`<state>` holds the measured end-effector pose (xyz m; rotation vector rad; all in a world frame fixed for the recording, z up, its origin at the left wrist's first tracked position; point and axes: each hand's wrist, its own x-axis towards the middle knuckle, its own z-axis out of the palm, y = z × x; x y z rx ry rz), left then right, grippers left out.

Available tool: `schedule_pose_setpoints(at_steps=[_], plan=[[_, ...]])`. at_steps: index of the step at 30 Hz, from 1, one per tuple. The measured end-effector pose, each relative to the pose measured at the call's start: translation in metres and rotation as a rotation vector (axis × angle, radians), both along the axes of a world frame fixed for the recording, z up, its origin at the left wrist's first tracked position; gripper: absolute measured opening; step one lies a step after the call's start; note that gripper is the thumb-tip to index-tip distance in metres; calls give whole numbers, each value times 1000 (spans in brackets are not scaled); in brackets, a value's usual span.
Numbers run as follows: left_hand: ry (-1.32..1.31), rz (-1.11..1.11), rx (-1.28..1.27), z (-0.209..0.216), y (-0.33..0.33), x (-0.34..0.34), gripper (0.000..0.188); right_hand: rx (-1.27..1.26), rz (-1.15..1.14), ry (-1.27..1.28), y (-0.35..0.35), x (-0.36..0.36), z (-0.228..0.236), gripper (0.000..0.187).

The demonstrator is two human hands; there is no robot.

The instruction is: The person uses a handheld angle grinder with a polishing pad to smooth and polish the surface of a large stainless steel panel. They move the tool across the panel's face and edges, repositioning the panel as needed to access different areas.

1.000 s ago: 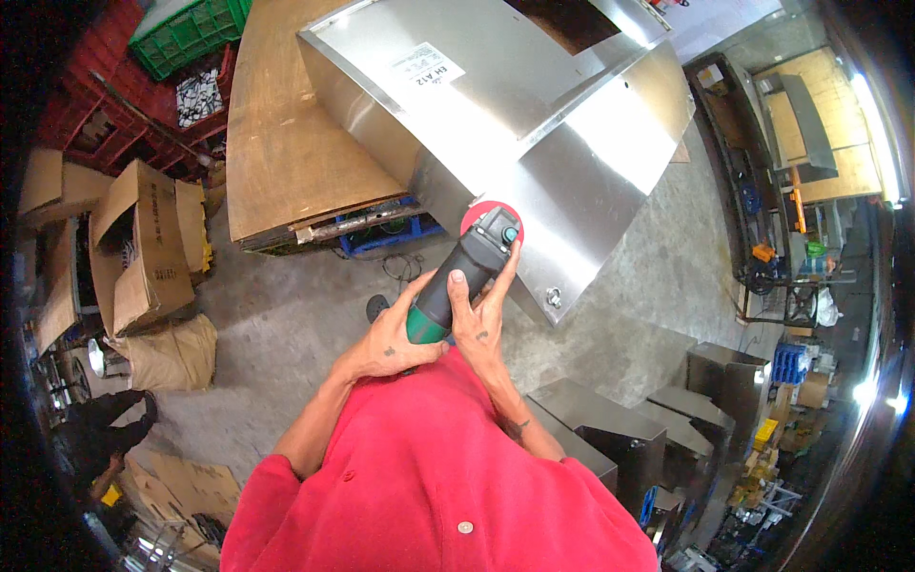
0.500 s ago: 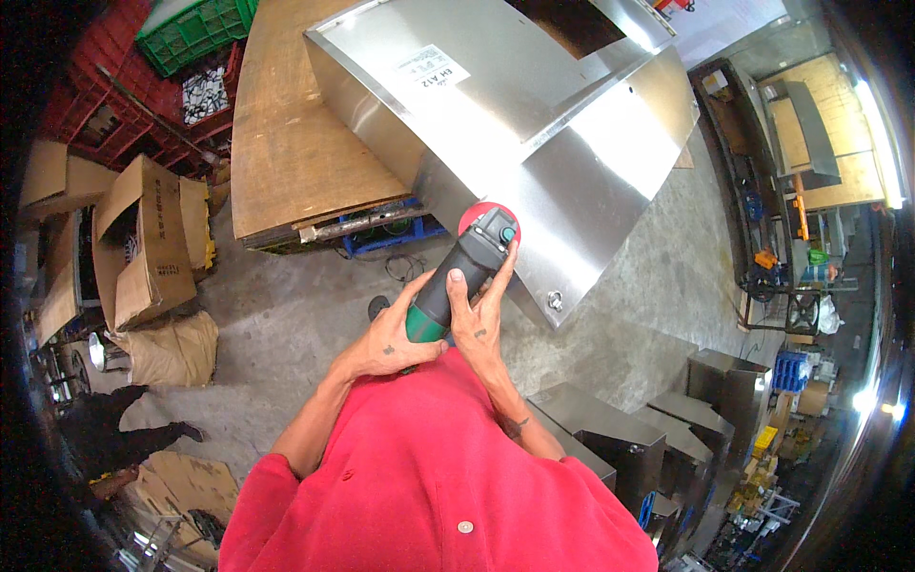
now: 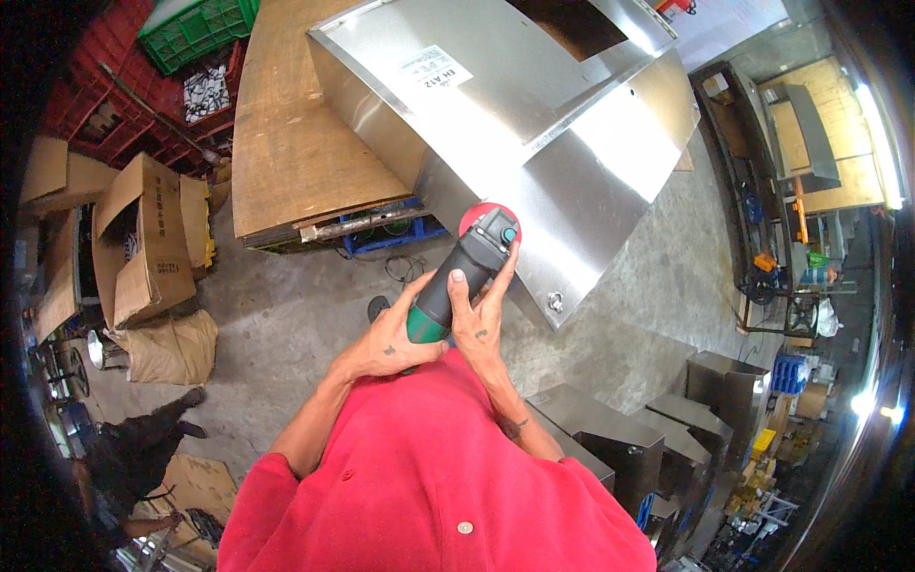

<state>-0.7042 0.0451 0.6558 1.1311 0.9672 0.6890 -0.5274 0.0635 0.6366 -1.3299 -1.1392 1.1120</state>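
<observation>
Both hands grip an angle grinder (image 3: 454,286) with a black and green body and a red disc. My left hand (image 3: 389,341) is wrapped round its green rear end. Further forward, my right hand (image 3: 479,319) closes on the black body, thumb on top and a finger stretched along the head. The red disc lies at the near edge of a shiny sheet-metal housing (image 3: 448,124); whether it touches the metal I cannot tell. A white label sits on the housing's top face, and a bolt-like fitting shows at its near right corner.
The housing rests on a wooden board table (image 3: 286,143). Cardboard boxes (image 3: 152,243) and red and green crates (image 3: 195,33) stand on the left. More metal housings (image 3: 620,434) are on the floor at lower right. A person in dark clothes (image 3: 143,448) is at lower left.
My hands and the grinder have barely moved against the housing. At lower left, the person in dark clothes has come further into view.
</observation>
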Motion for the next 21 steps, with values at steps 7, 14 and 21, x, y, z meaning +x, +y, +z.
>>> schedule_pose_setpoints(at_steps=[7, 14, 21], plan=[[102, -24, 94, -3, -1, -2, 108, 51, -17, -41, 0, 0, -6, 100], [4, -5, 112, -4, -1, -1, 108, 77, -46, -82, 1, -2, 1, 97], [-16, -14, -12, 12, 0, -2, 107, 88, -38, -92, -1, -1, 11, 97]])
